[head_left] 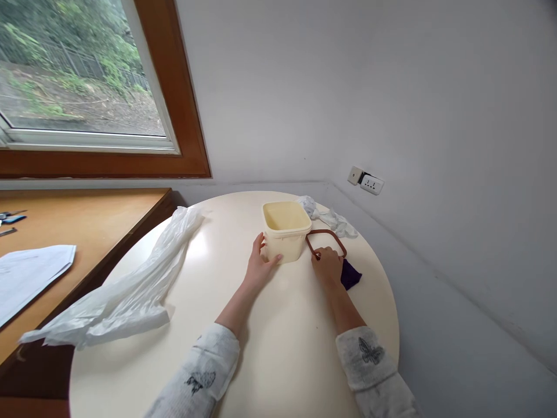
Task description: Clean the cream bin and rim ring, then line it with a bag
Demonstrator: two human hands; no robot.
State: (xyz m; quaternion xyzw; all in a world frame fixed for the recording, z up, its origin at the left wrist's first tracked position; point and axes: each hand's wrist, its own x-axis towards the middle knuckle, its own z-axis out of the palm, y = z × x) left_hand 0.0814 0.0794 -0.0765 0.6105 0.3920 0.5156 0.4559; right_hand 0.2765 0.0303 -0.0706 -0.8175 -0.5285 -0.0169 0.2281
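A small cream plastic bin (289,247) stands upright on the round table, its open top showing a bare inner wall. My left hand (260,264) grips its lower left side, thumb across the front and fingers around the side. Beside the bin to the right, my right hand (327,266) is closed on the near side of a brown rounded-square ring (328,231), partly hidden under the fingers. A dark purple cloth (350,274) lies by the right hand, partly covered by it.
Crumpled white plastic (337,223) and a whitish wad (308,205) lie behind the ring. A long white plastic bag (126,296) stretches over the left edge of the round table (278,360). Papers (30,273) lie on a wooden desk (100,212). Walls stand behind and right.
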